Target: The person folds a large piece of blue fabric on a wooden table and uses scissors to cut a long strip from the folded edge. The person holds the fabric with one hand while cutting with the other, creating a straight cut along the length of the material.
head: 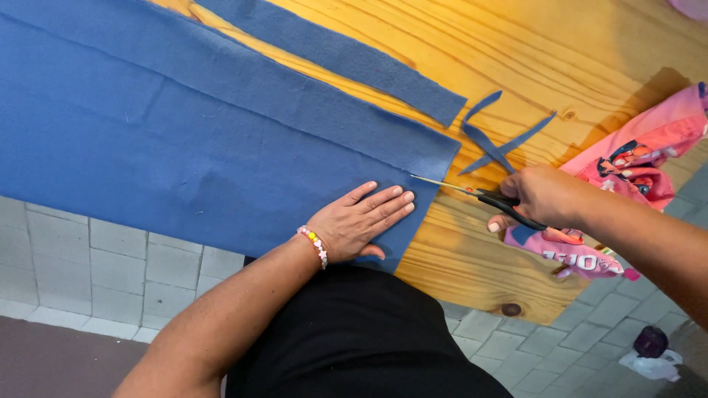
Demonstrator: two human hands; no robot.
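Cutting step underway. Our left hand (365, 221) lay flat, fingers spread, pinning the blue cloth (184, 140) at center frame on the counter (472, 258). Our right hand (542, 195) gripped the scissors (479, 195), tips at the cloth's edge. Next cut would need a steady, straight line.

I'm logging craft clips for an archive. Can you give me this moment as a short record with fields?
Surface: pine wooden table
Left hand: flat, pressing on large blue felt sheet
Right hand: grip closed on black-handled scissors, tips at the sheet's edge
Cut pieces: long blue felt strip, thin crossed blue offcuts
Nearby: pink printed fabric
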